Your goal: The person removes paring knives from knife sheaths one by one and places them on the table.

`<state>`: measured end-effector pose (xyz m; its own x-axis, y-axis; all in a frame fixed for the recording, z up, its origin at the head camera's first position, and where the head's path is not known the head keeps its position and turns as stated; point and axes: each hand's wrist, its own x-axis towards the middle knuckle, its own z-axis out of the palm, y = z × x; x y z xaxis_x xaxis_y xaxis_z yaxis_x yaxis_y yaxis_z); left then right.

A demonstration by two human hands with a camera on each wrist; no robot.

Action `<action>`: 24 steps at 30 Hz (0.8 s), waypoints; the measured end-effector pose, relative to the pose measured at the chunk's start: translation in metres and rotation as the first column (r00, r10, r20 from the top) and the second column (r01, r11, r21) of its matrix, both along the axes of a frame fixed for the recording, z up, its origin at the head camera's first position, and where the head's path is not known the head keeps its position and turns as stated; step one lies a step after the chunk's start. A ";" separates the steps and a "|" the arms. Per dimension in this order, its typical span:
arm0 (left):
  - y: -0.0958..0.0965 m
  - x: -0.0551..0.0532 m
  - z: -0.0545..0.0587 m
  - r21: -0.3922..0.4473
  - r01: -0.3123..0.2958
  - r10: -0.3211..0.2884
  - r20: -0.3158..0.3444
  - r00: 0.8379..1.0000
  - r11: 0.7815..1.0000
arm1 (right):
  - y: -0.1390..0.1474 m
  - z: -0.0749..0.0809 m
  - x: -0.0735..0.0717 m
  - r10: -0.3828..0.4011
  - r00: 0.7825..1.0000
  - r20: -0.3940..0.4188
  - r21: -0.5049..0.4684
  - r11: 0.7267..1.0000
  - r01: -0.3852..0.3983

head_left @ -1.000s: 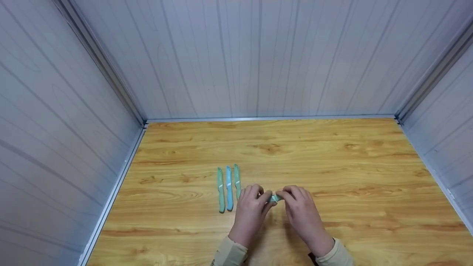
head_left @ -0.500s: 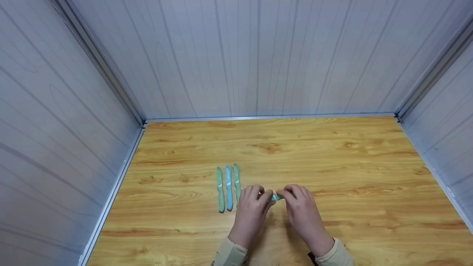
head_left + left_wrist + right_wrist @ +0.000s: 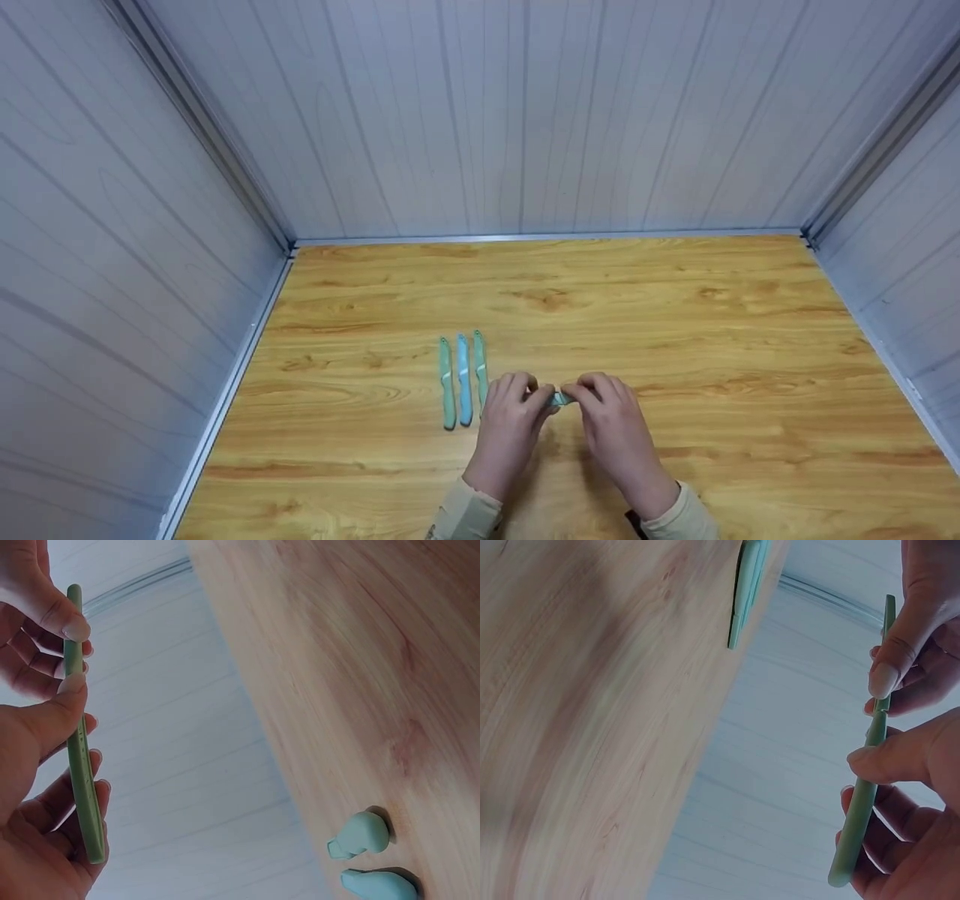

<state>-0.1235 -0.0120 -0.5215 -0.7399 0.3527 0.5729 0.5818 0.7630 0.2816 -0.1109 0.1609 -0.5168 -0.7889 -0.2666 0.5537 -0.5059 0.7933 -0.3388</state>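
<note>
Above a yellow-brown wood-grain tabletop point(image 3: 720, 352), a slender, smooth, knife-shaped green piece point(image 3: 859, 816) is held up between two bare hands. The left hand point(image 3: 506, 435) pinches its thinner, flatter section, thumb on one side and fingertips behind; the right hand point(image 3: 619, 439) pinches its thicker, rounded section in the same manner. The fingers of both are bent and closed against the piece, and the two thumbs sit close together, near a small step where the sections meet.

Just left of the left hand, three similar pieces lie side by side on the wood, narrowly apart: an outer green piece point(image 3: 448, 397), a light blue piece point(image 3: 465, 394) and an inner green piece point(image 3: 480, 352), its near end hidden by the hand. Each bears a pale slanting mark around midway.

Farther out, the wood runs on to a straight silvery metal trim point(image 3: 547, 238). Pale panels point(image 3: 487, 120) with grey streaks rise along the far, left and right edges, boxing the surface in on three sides. Beige sleeves point(image 3: 469, 511) end at both wrists.
</note>
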 end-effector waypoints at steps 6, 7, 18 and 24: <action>0.000 -0.002 0.000 0.007 0.014 -0.013 -0.034 0.999 1.000 | 0.000 0.001 0.000 0.009 1.000 -0.009 -0.006 1.000 -0.009; 0.000 -0.002 0.000 0.008 0.015 -0.015 -0.041 0.999 1.000 | 0.001 0.001 -0.001 0.011 1.000 -0.015 -0.007 1.000 -0.012; -0.001 -0.002 -0.001 0.022 0.025 -0.025 -0.029 0.999 0.999 | 0.001 0.003 -0.001 0.014 1.000 -0.027 -0.015 1.000 -0.014; -0.001 -0.001 -0.002 0.014 0.017 -0.017 -0.011 1.000 1.000 | 0.001 0.002 0.000 0.016 0.999 -0.032 -0.002 1.000 -0.016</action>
<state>-0.1247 -0.0134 -0.5233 -0.7277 0.3569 0.5857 0.5977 0.7488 0.2864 -0.1113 0.1617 -0.5150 -0.7662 -0.2772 0.5797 -0.5290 0.7842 -0.3242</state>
